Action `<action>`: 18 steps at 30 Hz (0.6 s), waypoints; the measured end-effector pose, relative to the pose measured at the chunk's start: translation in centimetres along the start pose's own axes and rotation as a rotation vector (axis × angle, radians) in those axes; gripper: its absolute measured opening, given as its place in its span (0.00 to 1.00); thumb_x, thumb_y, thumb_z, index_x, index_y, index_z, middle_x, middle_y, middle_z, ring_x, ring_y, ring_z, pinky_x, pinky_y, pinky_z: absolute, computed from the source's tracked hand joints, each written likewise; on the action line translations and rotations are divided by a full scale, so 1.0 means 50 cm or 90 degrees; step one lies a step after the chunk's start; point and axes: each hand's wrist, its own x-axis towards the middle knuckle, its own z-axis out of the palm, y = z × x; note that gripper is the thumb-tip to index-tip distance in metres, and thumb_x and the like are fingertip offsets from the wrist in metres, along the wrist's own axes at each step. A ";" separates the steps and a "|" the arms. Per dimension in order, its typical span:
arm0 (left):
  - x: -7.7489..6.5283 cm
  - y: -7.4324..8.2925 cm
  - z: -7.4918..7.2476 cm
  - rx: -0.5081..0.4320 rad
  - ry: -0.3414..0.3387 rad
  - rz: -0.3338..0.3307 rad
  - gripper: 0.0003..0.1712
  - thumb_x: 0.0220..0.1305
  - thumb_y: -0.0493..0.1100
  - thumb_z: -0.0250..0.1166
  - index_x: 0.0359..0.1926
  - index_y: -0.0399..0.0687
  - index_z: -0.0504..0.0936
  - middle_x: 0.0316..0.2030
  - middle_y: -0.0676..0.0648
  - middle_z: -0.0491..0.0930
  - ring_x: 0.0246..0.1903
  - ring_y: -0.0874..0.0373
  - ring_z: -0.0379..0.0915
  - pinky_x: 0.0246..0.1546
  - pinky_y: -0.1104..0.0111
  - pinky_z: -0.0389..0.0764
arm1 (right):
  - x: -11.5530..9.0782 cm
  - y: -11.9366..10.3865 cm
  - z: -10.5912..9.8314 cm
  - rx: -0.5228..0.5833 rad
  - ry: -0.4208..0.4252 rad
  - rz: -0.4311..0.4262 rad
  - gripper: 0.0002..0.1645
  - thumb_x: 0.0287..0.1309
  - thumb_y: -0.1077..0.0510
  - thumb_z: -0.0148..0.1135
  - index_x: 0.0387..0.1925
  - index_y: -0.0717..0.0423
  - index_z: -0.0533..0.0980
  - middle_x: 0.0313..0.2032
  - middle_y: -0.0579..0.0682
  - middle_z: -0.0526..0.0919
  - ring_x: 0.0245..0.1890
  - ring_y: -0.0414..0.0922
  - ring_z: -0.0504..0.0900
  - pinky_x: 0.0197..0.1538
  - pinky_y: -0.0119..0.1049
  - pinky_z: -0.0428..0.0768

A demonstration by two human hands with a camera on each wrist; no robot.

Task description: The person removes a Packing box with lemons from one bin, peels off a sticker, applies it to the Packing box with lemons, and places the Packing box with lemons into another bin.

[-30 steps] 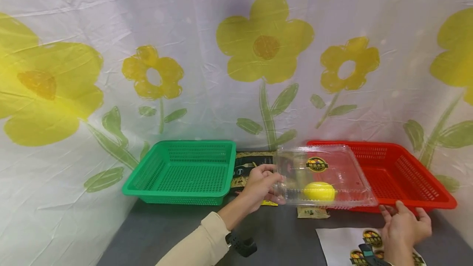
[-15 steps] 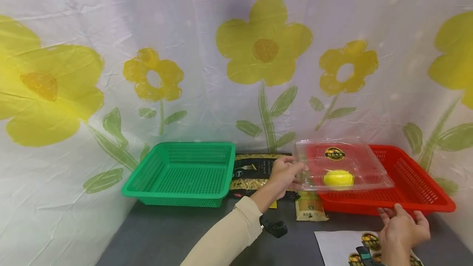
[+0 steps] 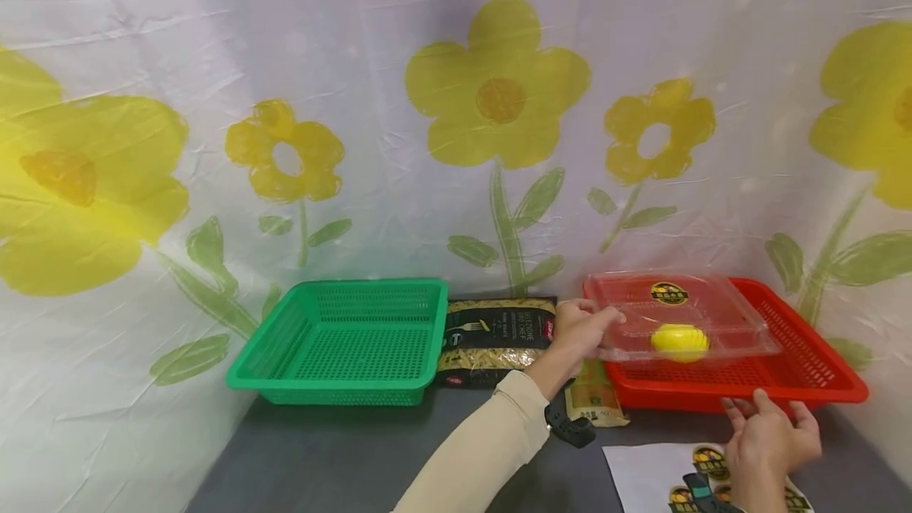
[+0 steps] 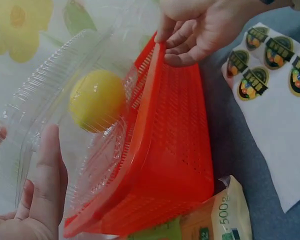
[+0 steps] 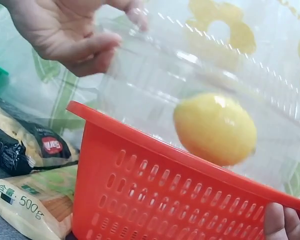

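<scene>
A clear plastic clamshell box [image 3: 741, 323] is in my left hand [image 3: 580, 329], gripped by its left end between thumb and fingers. Through its walls shows a yellow lemon [image 4: 97, 100], and a round black-and-gold sticker [image 3: 670, 293] is on the lid. Box and lemon overlap the red perforated basket [image 3: 684, 396], the box's lower part down behind the basket's near rim in the right wrist view. My right hand [image 3: 769, 438] pinches that near rim toward its right side, thumb over the top and fingers against the outer wall [image 4: 190, 40].
A green basket [image 3: 342, 396] stands at the left. Between the baskets lie a black-labelled pasta bag [image 3: 499, 339] and a smaller 500g packet [image 3: 597, 404]. In front of the red basket is a white sticker sheet [image 3: 634, 469]. A flowered cloth [image 3: 392, 180] hangs behind.
My left hand has carried the box with the lemon rightward, and it is now lower over the red basket. More of the pasta bag shows. My right hand stays at the basket's rim.
</scene>
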 end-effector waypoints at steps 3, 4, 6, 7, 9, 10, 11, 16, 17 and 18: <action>-0.002 -0.008 0.013 0.034 0.012 -0.020 0.21 0.52 0.36 0.73 0.45 0.45 0.75 0.26 0.47 0.78 0.09 0.56 0.73 0.12 0.64 0.81 | 0.002 0.001 -0.004 -0.001 0.002 0.004 0.28 0.67 0.64 0.61 0.61 0.41 0.63 0.51 0.42 0.65 0.23 0.43 0.78 0.28 0.36 0.87; -0.003 -0.011 0.017 0.042 0.011 -0.026 0.23 0.52 0.37 0.73 0.48 0.45 0.75 0.29 0.45 0.78 0.09 0.54 0.75 0.12 0.64 0.81 | 0.002 0.001 -0.005 -0.002 0.004 0.005 0.28 0.67 0.64 0.61 0.62 0.41 0.63 0.51 0.42 0.64 0.23 0.43 0.78 0.28 0.36 0.87; -0.004 -0.017 0.022 0.059 0.008 -0.036 0.24 0.53 0.37 0.74 0.50 0.44 0.74 0.32 0.44 0.78 0.10 0.51 0.77 0.13 0.63 0.81 | 0.003 0.002 -0.007 -0.005 0.006 0.006 0.30 0.67 0.64 0.61 0.64 0.41 0.62 0.52 0.42 0.64 0.24 0.42 0.78 0.29 0.36 0.87; -0.004 -0.021 0.024 0.069 0.005 -0.041 0.25 0.53 0.37 0.74 0.51 0.43 0.74 0.32 0.44 0.77 0.10 0.50 0.77 0.13 0.63 0.81 | 0.003 0.002 -0.007 -0.004 0.006 0.005 0.30 0.67 0.64 0.61 0.64 0.41 0.62 0.52 0.42 0.64 0.23 0.42 0.78 0.29 0.36 0.87; -0.004 -0.027 0.028 0.091 0.004 -0.043 0.26 0.53 0.37 0.74 0.52 0.43 0.73 0.33 0.44 0.78 0.10 0.51 0.75 0.12 0.64 0.80 | 0.003 0.003 -0.007 -0.002 0.005 0.002 0.31 0.67 0.64 0.62 0.64 0.41 0.62 0.52 0.42 0.65 0.25 0.42 0.79 0.29 0.36 0.87; -0.003 -0.030 0.030 0.102 0.003 -0.041 0.26 0.53 0.37 0.75 0.52 0.43 0.73 0.33 0.45 0.77 0.10 0.51 0.74 0.12 0.64 0.80 | 0.003 0.003 -0.007 -0.003 0.003 0.000 0.31 0.67 0.63 0.62 0.65 0.41 0.62 0.52 0.42 0.66 0.25 0.42 0.79 0.29 0.36 0.87; -0.003 -0.032 0.031 0.114 0.003 -0.040 0.26 0.53 0.37 0.75 0.51 0.43 0.73 0.33 0.45 0.77 0.09 0.52 0.73 0.12 0.65 0.80 | 0.003 0.004 -0.007 0.000 0.000 -0.003 0.31 0.66 0.64 0.63 0.65 0.41 0.62 0.52 0.42 0.66 0.26 0.42 0.79 0.29 0.36 0.87; 0.002 -0.035 0.038 0.181 0.012 -0.022 0.19 0.53 0.41 0.77 0.39 0.44 0.76 0.26 0.45 0.79 0.10 0.53 0.76 0.13 0.67 0.80 | 0.003 0.005 -0.003 0.015 -0.013 -0.016 0.32 0.64 0.62 0.65 0.64 0.42 0.64 0.50 0.46 0.73 0.28 0.42 0.84 0.28 0.35 0.86; 0.003 -0.035 0.039 0.198 0.017 -0.020 0.18 0.53 0.42 0.78 0.36 0.45 0.76 0.24 0.45 0.79 0.10 0.52 0.77 0.13 0.68 0.80 | 0.004 0.006 -0.003 0.017 -0.012 -0.018 0.32 0.64 0.62 0.65 0.64 0.42 0.64 0.50 0.47 0.74 0.28 0.42 0.84 0.27 0.35 0.86; 0.004 -0.035 0.040 0.221 0.022 -0.016 0.17 0.53 0.44 0.78 0.33 0.45 0.76 0.22 0.45 0.79 0.10 0.52 0.78 0.13 0.68 0.79 | 0.004 0.006 -0.003 0.015 -0.014 -0.018 0.32 0.64 0.62 0.65 0.65 0.42 0.63 0.49 0.47 0.74 0.28 0.42 0.84 0.27 0.35 0.86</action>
